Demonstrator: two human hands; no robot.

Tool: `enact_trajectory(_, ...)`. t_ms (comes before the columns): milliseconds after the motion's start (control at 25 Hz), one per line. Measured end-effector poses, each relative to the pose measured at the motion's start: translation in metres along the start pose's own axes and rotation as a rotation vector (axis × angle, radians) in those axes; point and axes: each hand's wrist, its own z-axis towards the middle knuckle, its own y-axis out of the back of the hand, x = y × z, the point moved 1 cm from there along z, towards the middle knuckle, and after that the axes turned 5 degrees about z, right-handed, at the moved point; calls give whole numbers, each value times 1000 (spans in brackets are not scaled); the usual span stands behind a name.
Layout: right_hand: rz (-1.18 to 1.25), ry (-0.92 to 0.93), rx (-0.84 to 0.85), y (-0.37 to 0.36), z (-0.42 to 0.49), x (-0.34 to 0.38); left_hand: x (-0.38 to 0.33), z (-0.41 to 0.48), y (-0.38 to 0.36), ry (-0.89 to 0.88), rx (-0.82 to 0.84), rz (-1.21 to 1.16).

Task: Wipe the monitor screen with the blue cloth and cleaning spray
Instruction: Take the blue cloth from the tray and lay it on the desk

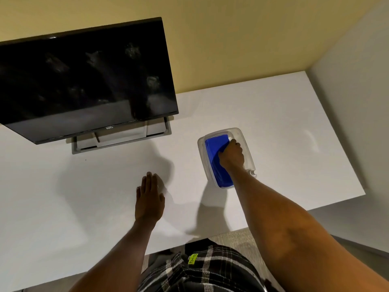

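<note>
The step in hand is fetching the supplies; wiping has not begun. The monitor (84, 81) stands on its base at the left of the white desk (63, 207), its dark screen marked with several pale smudges. The blue cloth (213, 152) lies folded in a clear bin (249, 148) on the right part of the desk, well apart from the monitor. The right hand (231, 155) reaches down into the bin with knuckles up and fingers curled under, the thumb side touching the cloth's right edge. Whether it grips the cloth, something beside it, or nothing, I cannot tell, since the fingertips are hidden under the hand. A small pale part (252, 172) shows at the bin's near right edge beside the wrist. It may belong to the spray bottle, but it is too small and too covered to be sure. No other sign of the spray shows. The left hand (149, 197) rests flat on the desk near the middle, fingers straight and together, holding nothing. The next move, I judge, calls for closing firmly on the cloth or the spray, lifting it clear of the bin wall without dragging the light bin along, and carrying it left toward the screen. The free left hand could steady the bin or take the second item.
</note>
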Motion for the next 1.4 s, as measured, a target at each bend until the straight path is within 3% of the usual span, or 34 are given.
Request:
enact_trajectory(200, 13, -9, 13, -1, 5, -1, -1, 0, 3, 6, 24, -17)
enact_trajectory(480, 218, 49, 27, 16, -11, 5, 4, -4, 8, -17, 13, -26)
enact_trajectory(840, 211, 203, -179, 37, -71, 21, 23, -14, 20, -68, -2, -17)
enact_trajectory(1040, 317, 428, -365, 52, -110, 57, 44, -18, 30, -83, -19, -9)
enact_trajectory(1200, 425, 543, -328, 47, -128, 95, 63, -17, 41, -67, -22, -7)
enact_trajectory(1400, 589, 604, -158, -3, -147, 128, 91, -16, 53, -58, -46, -21)
